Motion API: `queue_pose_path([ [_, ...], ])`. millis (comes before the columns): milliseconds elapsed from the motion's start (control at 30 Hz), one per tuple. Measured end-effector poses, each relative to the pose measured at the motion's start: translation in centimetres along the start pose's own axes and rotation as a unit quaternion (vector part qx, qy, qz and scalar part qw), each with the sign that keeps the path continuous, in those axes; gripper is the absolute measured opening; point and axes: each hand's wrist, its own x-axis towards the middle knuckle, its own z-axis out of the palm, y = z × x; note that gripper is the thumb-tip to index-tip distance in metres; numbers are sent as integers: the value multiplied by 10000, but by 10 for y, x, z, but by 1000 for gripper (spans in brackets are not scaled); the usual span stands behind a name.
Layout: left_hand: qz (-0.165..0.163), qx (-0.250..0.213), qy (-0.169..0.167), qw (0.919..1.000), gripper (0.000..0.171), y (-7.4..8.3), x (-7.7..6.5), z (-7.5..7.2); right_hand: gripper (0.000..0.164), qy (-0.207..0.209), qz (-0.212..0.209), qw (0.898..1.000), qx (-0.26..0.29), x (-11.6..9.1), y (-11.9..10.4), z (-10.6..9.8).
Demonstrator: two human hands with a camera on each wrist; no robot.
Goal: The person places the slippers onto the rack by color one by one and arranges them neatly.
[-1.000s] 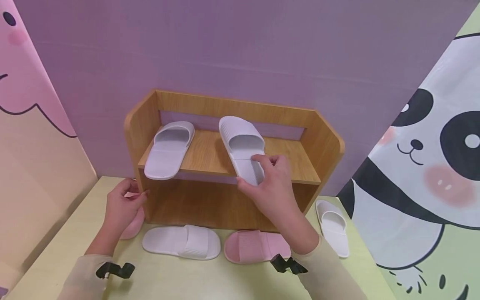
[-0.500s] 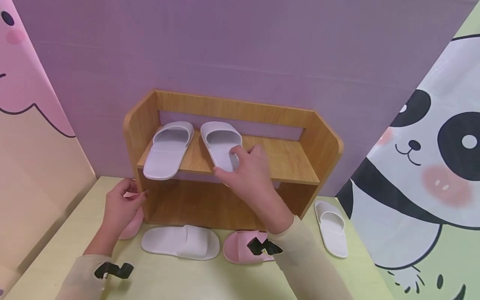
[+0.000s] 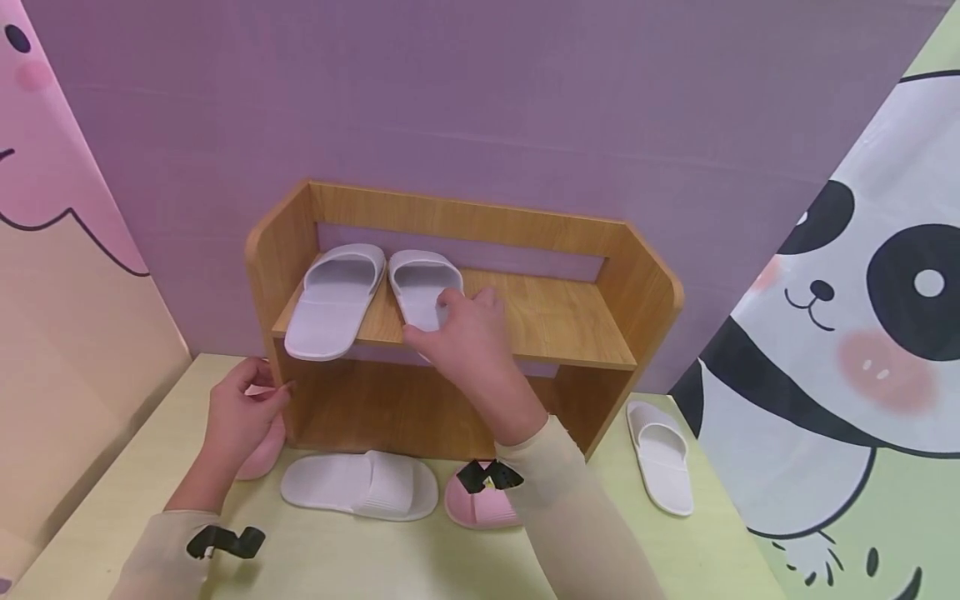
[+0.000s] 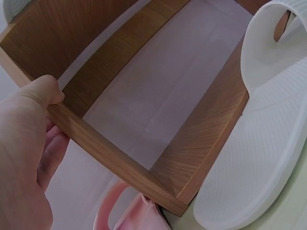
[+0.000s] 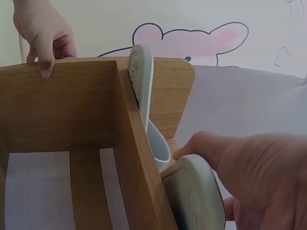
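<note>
My right hand grips a white slipper by its heel end, thumb on one edge and fingers on the other. That slipper lies over the upper shelf of a wooden shoe rack, toe toward the back. Just left of it another white slipper rests on the same shelf, its heel sticking out past the front edge. My left hand holds the rack's left side panel; in the left wrist view the thumb lies over the panel's edge, with the fingers behind.
In front of the rack lie a white slipper and a pink slipper, partly covered by my right forearm. Another white slipper lies right of the rack, and a pink slipper lies left, partly behind my left hand. A purple wall stands behind.
My right hand has moved left and slightly down with the white slipper, bringing it next to the other one on the upper shelf. My left hand has stayed on the side panel.
</note>
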Motion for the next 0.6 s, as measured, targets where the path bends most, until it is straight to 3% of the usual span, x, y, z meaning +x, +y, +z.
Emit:
queue_pose_path([
  [333, -40, 87, -77, 9999, 20, -1, 0, -1, 62, 51, 80, 9999, -117, 7, -10, 9],
  [600, 31, 158, -76, 9998, 22, -1, -1, -1, 71, -156, -21, 9973, -712, 7, -17, 12],
])
